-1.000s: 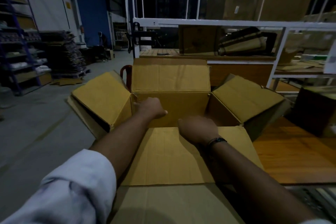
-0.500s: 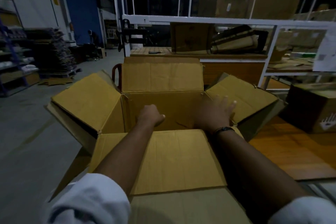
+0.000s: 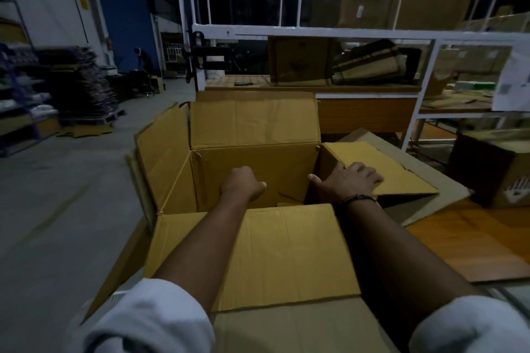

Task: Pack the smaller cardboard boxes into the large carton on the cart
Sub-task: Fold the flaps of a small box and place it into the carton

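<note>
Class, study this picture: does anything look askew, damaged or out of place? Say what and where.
On the shelf behind the carton, a banded bundle lies tilted rather than flat. Flat cardboard pieces lie loose on the floor at left. The carton's far inner wall shows a crease or tear; too dim to tell which.

No legible text; paper sheet (image 3: 513,80), yellow wall sign (image 3: 83,4), white print (image 3: 518,194) on dark box (image 3: 484,169) too blurred.

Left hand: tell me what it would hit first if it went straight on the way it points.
Most likely the far inner wall of the large carton: the left hand points forward over the open top toward it. Depth is unclear.
</note>
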